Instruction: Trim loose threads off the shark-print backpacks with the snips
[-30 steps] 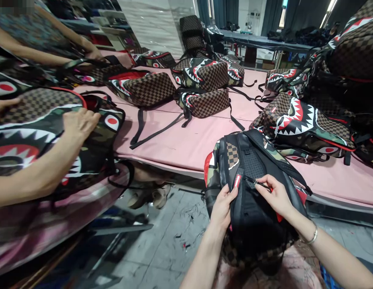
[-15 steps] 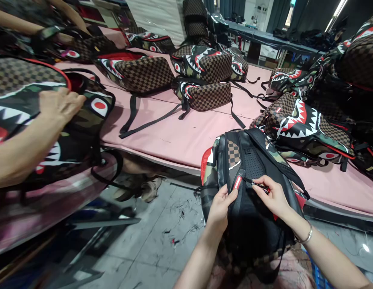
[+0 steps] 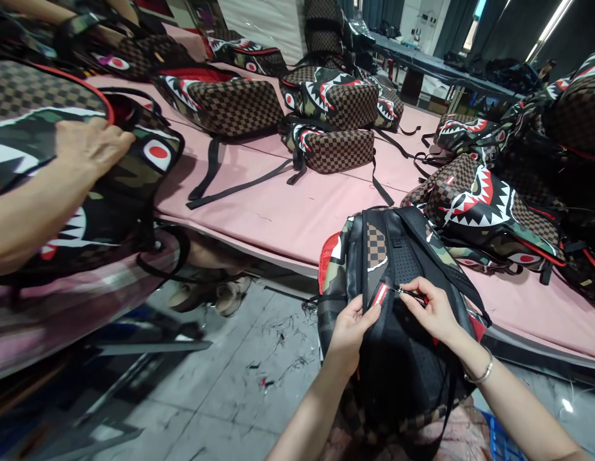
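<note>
A backpack (image 3: 407,378) with a black padded back, checkered patches and camouflage sides rests back-side up on my lap, its far end against the table. My left hand (image 3: 351,325) pinches the backpack's black shoulder strap beside a small red label (image 3: 380,295), thumb on top. My right hand (image 3: 434,312) is closed round small dark thread snips (image 3: 403,292), partly hidden by the fingers. Their metal tip points left, close to the label. I cannot tell whether the blades touch the strap.
Several similar shark-mouth backpacks lie on the pink table (image 3: 259,221); one (image 3: 487,202) is just beyond my right hand. At left, a co-worker's hand (image 3: 90,150) grips another backpack (image 3: 129,186). Thread scraps litter the grey floor (image 3: 230,390).
The view has shifted slightly. The snips have drawn back a little from the red label, and their tip shows less. My left hand keeps its pinch.
</note>
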The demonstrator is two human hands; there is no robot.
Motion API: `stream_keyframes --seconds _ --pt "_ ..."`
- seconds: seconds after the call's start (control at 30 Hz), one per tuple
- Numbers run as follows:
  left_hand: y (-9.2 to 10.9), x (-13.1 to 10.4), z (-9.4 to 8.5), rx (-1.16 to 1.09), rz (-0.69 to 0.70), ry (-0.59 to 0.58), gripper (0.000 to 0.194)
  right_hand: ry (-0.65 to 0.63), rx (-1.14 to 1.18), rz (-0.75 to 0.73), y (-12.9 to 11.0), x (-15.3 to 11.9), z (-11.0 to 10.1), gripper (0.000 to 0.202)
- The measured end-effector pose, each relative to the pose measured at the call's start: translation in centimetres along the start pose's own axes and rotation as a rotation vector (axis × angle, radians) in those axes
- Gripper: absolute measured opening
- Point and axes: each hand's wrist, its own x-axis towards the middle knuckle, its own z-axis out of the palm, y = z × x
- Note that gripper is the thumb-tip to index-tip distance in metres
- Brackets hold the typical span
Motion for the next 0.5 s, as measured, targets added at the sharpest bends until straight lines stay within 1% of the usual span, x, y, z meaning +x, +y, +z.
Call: stream_keyframes --seconds 0.13,0.17,0.23,0.3,0.33,0.4,0.5 --pt "0.4 -0.1 -0.3 0.024 -0.024 0.023 0.034 0.027 0.172 0.072 0.8 1.0 0.1 0.021" --pt "0.5 -0.2 -0.5 0.025 -0.036 0.023 0.036 0.013 0.206 0.084 0.9 1.3 0.0 0.022" --pt "0.9 -0.3 -0.9 0.029 -0.062 0.003 0.038 -0.080 0.218 0.074 1.2 1.9 -0.4 0.022" --pt "1.2 -0.4 -1.3 0.026 -0.056 -0.007 0.040 -0.184 0.185 0.032 1.5 2.6 -1.0 0.021" --pt "1.4 -0.4 -1.5 0.018 -0.040 0.002 0.041 -0.210 0.166 0.008 1.6 3.0 -1.3 0.021" --pt "1.7 -0.5 -1.8 -0.002 -0.001 0.031 0.045 -0.207 0.113 -0.063 1.8 3.9 -1.9 0.021" --pt "2.1 -0.6 -2.2 -0.011 0.014 0.052 0.045 -0.211 0.016 -0.260 2.0 5.4 -2.4 0.021"
